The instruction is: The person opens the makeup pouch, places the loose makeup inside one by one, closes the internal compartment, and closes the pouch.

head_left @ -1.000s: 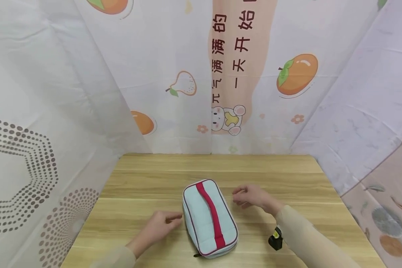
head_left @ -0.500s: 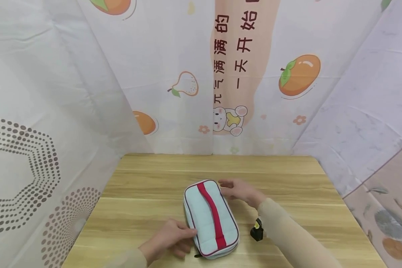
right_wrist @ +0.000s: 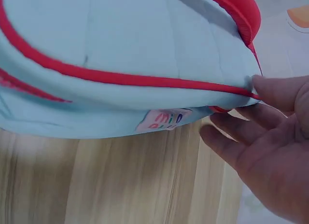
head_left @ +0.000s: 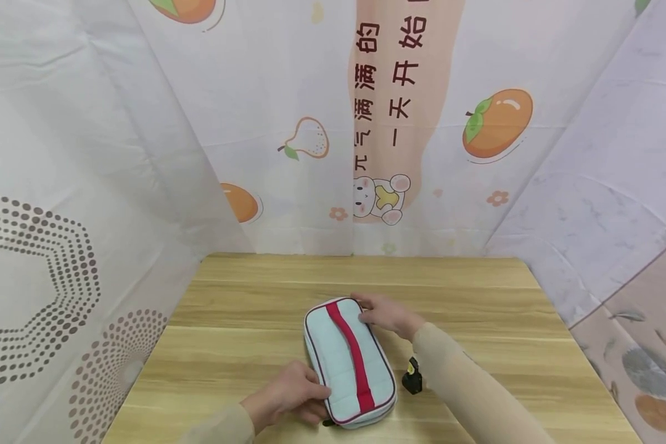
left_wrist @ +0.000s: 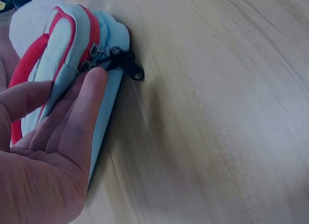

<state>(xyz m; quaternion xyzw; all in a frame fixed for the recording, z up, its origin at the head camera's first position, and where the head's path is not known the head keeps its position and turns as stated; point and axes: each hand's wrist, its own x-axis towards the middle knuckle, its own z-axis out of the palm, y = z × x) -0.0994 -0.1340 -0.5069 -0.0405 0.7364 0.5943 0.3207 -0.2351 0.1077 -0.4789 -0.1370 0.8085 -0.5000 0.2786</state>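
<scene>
A light blue zippered pouch [head_left: 341, 364] with dark red piping and a red strap handle [head_left: 352, 351] lies slanted on the wooden table. My left hand [head_left: 291, 394] grips its near left side, thumb on the top edge and fingers along the side wall. In the left wrist view those fingers reach black zipper pulls [left_wrist: 125, 64]. At the far right corner my right hand [head_left: 385, 314] holds the pouch, thumb on the piping and fingers at the side. A small printed label [right_wrist: 164, 119] shows on that side in the right wrist view.
A black device with a yellow mark [head_left: 412, 376] is at the right sleeve [head_left: 460, 376]. The table [head_left: 227, 308] ends at a fruit-printed curtain [head_left: 311, 234] behind. Patterned cloth [head_left: 89, 246] hangs on the left, and more cloth [head_left: 616, 185] on the right.
Both hands have moved in from beside the pouch to its edges and taken hold of it. The pouch has stayed in about the same place.
</scene>
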